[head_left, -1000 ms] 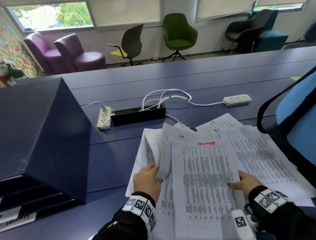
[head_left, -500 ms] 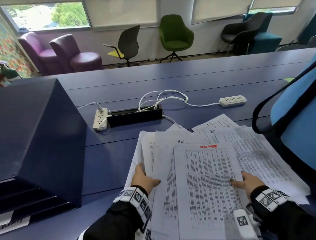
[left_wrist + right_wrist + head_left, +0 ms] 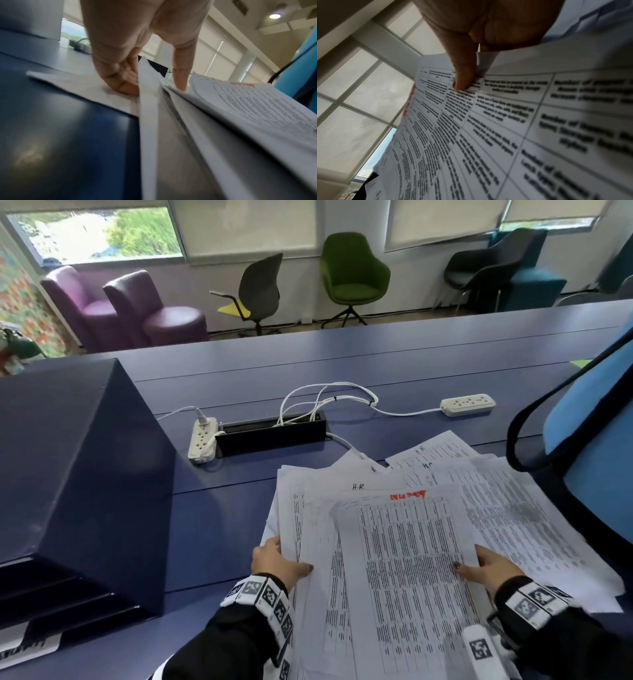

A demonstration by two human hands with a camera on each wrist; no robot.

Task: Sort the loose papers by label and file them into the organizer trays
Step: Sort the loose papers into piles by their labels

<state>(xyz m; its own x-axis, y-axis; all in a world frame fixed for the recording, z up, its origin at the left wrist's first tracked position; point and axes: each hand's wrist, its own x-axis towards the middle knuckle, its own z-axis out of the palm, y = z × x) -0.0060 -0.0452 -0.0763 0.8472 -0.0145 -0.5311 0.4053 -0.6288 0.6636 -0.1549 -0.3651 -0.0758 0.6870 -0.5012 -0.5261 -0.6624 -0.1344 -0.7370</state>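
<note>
A loose pile of printed papers (image 3: 513,508) lies on the blue table (image 3: 376,364). On top is a sheet with a red label (image 3: 407,559); sheets marked "H.R." (image 3: 358,487) peek out behind it. My left hand (image 3: 291,559) grips the left edge of several sheets, with the thumb (image 3: 180,75) on top and the fingers (image 3: 123,81) tucked beneath. My right hand (image 3: 479,563) pinches the right edge of the red-labelled sheet (image 3: 505,121), thumb (image 3: 464,78) pressed on the print. The dark blue organizer (image 3: 85,474) stands at the left, its trays (image 3: 51,594) facing me.
Two white power strips (image 3: 202,438) (image 3: 467,404) and a black cable box (image 3: 270,433) lie beyond the papers with looped cords. A blue chair back (image 3: 589,440) crowds the right side. Bare table lies between the organizer and the papers.
The sheet my left hand held raised has come down flat. The left hand has slid to the pile's left edge. The right hand keeps its pinch.
</note>
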